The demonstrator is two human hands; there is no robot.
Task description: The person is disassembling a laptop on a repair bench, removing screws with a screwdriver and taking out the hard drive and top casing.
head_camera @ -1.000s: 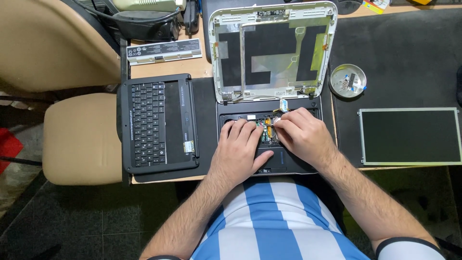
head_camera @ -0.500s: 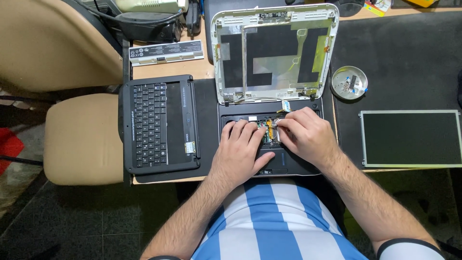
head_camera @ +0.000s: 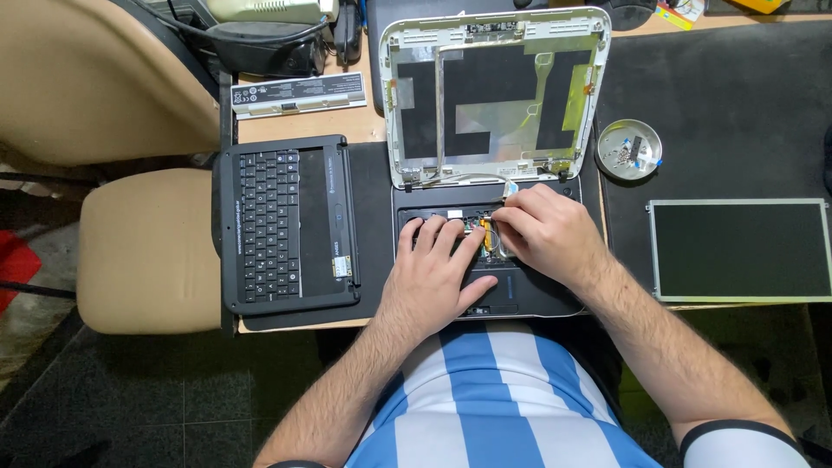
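- Head view, hands first: my left hand (head_camera: 438, 273) lies flat and released on the laptop base (head_camera: 485, 260), fingers spread and pressing down on the dark inner deck, holding nothing.
- My right hand (head_camera: 546, 236) is curled over the middle of the same base, its fingertips (head_camera: 501, 218) pinched together at a small ribbon cable (head_camera: 511, 187) near the hinge; whether they truly grip it, I cannot tell.
- Laptop base sits on the dark mat (head_camera: 711, 104) straight in front of me, at the desk's near edge, with its top cover off and some orange and metal inner parts showing between my hands.
- Its lid shell (head_camera: 494, 95) stands open behind, white-rimmed, screen removed, showing black and silvery foil patches.
- Removed keyboard deck (head_camera: 286, 225) lies to the left, just beside the base; the bare screen panel (head_camera: 741, 250) lies well to the right.
- A round metal dish (head_camera: 629, 149) with small screws sits near the lid's right corner; a battery pack (head_camera: 299, 92) lies above the keyboard deck.
- My hands hide most of the base's insides, and the parts under my right fingers are too small to make out.
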